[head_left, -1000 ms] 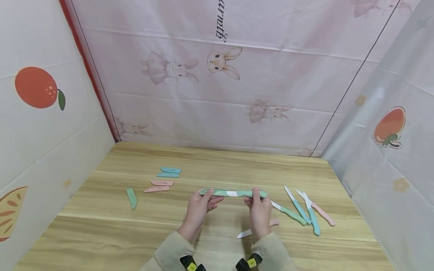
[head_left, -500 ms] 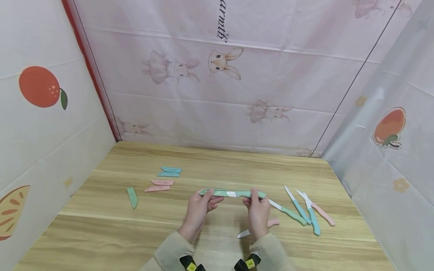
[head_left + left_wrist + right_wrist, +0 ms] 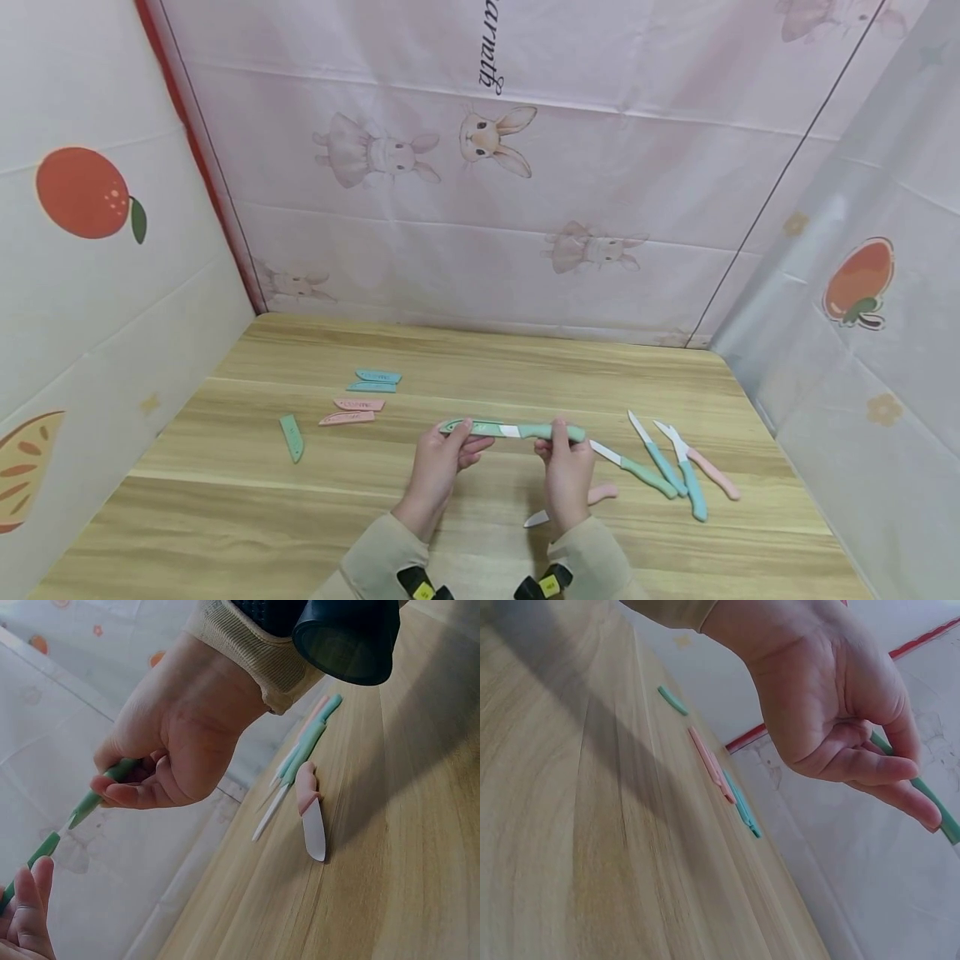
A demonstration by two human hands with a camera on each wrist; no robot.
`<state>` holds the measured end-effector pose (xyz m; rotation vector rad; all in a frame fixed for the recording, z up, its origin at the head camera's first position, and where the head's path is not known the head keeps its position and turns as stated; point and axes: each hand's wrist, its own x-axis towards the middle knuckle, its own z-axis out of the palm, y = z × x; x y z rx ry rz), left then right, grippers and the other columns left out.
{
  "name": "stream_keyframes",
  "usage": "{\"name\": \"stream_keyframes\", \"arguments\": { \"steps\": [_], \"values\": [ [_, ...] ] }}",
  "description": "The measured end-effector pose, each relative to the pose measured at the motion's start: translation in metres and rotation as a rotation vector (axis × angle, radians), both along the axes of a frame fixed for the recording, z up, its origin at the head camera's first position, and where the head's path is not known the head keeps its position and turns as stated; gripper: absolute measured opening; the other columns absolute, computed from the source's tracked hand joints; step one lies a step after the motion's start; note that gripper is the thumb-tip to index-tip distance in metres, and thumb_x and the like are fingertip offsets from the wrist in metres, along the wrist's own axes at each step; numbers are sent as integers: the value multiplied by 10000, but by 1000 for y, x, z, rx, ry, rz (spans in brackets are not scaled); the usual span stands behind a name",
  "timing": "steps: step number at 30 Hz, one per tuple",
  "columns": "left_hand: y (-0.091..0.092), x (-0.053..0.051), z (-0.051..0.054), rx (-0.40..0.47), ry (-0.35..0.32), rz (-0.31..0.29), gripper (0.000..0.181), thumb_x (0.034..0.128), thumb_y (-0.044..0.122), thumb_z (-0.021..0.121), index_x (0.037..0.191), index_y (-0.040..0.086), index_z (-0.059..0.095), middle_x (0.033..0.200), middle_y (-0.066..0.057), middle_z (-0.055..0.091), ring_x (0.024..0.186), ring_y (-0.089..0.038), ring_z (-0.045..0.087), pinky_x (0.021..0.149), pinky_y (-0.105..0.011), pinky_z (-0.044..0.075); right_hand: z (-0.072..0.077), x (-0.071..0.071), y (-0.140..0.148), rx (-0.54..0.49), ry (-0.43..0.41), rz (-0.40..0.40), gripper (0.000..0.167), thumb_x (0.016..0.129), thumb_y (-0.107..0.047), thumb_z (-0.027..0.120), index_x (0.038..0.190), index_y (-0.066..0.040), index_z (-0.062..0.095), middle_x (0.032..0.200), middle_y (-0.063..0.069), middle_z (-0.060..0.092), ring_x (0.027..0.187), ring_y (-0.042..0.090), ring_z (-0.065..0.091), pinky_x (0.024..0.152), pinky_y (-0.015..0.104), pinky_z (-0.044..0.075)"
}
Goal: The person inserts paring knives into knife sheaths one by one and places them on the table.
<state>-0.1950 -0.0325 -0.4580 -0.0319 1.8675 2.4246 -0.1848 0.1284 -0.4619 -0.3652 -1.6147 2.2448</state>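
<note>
Knife (image 3: 534,431) deeper in sheath (image 3: 487,427), head view clearest.

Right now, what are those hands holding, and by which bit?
A green-handled knife with its blade partly inside a green sheath. The left hand pinches the sheath; the right hand pinches the handle.

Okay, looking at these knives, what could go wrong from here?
Part of the green knife's blade shows outside the green sheath; a slip might nick the left hand.

The right hand is above an unsheathed pink-handled knife; lowering it carelessly could meet the blade.
</note>
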Motion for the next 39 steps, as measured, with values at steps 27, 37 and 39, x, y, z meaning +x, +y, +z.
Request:
{"name": "stream_keyframes", "arguments": {
  "steps": [27, 37, 39],
  "values": [
    [5, 2, -3, 12, -24, 12, 275, 981, 161, 480, 1085, -87, 538, 910, -189, 689, 777, -154, 686, 633, -235, 552, -2, 1, -8, -72, 32, -44, 188, 993, -117, 440, 835, -26, 487, 763, 36, 538, 617, 79, 555, 642, 216, 526],
    [6, 4, -3, 24, -17, 14, 291, 975, 181, 502, 1072, -89, 547, 900, -187, 690, 768, -153, 687, 617, -219, 547, -4, 0, -9, -98, 25, -60, 205, 986, -136, 467, 814, -29, 494, 740, 33, 540, 607, 80, 557, 634, 214, 527],
    [6, 4, -4, 21, -13, 15, 294, 976, 181, 499, 1072, -92, 550, 903, -187, 690, 772, -157, 687, 619, -219, 548, -4, 1, -10, -101, 24, -58, 207, 985, -141, 472, 817, -22, 495, 735, 32, 543, 607, 80, 557, 636, 214, 527]
  ]
}}
